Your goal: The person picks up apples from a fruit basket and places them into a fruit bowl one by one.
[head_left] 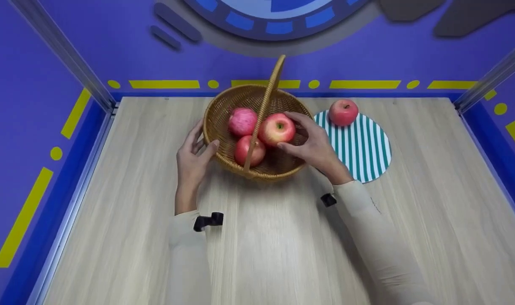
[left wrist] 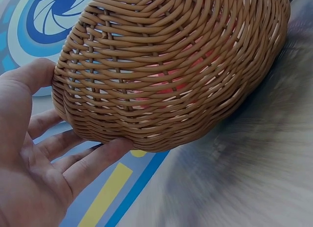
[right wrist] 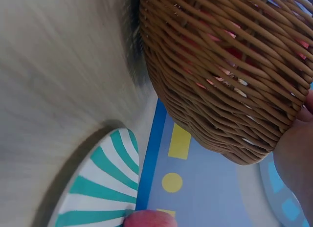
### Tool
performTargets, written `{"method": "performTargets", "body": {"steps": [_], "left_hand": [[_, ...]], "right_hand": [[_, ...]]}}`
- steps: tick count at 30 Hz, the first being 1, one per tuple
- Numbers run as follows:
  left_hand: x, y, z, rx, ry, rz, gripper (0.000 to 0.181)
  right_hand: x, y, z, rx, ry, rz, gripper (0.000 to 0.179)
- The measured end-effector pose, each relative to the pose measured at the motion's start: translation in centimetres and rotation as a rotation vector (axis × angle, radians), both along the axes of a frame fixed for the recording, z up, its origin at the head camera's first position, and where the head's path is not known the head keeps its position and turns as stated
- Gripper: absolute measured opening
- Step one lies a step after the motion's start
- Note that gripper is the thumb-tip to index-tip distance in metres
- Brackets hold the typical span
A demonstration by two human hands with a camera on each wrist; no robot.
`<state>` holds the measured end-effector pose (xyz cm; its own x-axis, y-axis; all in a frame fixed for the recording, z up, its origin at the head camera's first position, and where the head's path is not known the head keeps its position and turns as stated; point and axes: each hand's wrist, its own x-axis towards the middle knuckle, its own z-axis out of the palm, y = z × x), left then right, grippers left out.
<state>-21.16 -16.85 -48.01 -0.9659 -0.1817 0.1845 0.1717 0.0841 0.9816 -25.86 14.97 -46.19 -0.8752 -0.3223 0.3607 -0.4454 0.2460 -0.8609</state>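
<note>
A round wicker basket (head_left: 223,101) with a tall arched handle (head_left: 271,87) holds three fruits. My left hand (head_left: 191,159) grips the basket's left rim, thumb at the top edge; in the left wrist view its fingers (left wrist: 98,163) lie along the woven outside. Reaching over the right rim, my right hand (head_left: 314,142) holds a red-and-yellow apple (head_left: 278,130) between thumb and fingers, inside the basket beside the handle. A streaked pink fruit (head_left: 241,122) and a smooth red one (head_left: 246,152) lie to its left. The right wrist view shows mainly the basket wall (right wrist: 225,75), hiding the apple.
Right of the basket lies a round mat (head_left: 367,148) with green and white stripes. Another red apple (head_left: 343,112) sits at its back edge. The pale wooden table (head_left: 261,245) is bounded by a purple-blue back wall (head_left: 126,51) and side panels.
</note>
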Motion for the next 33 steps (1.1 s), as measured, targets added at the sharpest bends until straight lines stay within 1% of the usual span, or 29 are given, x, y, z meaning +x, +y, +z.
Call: {"method": "performTargets", "body": {"steps": [3,8,12,16,19,23,25,30,33], "left_hand": [[0.0,-0.1,-0.1,0.014,-0.003,-0.002,0.067],[0.0,-0.2,-0.2,0.016,-0.009,0.001,0.067],[0.1,-0.3,-0.3,0.0,0.004,0.0,0.066],[0.1,-0.3,-0.3,-0.001,0.003,-0.004,0.066],[0.0,-0.3,-0.3,0.008,-0.003,-0.007,0.067],[0.0,-0.2,-0.3,0.01,-0.009,-0.005,0.068],[0.0,-0.2,-0.3,0.01,-0.014,-0.004,0.068],[0.0,-0.2,-0.3,0.009,-0.022,-0.004,0.068],[0.0,-0.2,-0.2,0.008,-0.014,0.004,0.068]], "right_hand": [[0.0,-0.1,-0.1,0.009,0.008,-0.047,0.077],[0.1,0.1,-0.1,-0.023,0.019,-0.066,0.075],[0.4,0.3,0.0,-0.08,0.031,-0.068,0.073],[0.5,0.7,0.0,-0.153,0.048,-0.08,0.073],[0.7,1.2,0.0,-0.169,0.06,-0.127,0.073],[1.0,1.9,0.1,-0.148,0.073,-0.186,0.073],[1.1,2.2,0.0,-0.16,0.072,-0.195,0.074],[1.5,2.9,0.0,-0.179,0.059,-0.254,0.076],[1.5,3.4,0.0,-0.182,0.056,-0.284,0.075]]}}
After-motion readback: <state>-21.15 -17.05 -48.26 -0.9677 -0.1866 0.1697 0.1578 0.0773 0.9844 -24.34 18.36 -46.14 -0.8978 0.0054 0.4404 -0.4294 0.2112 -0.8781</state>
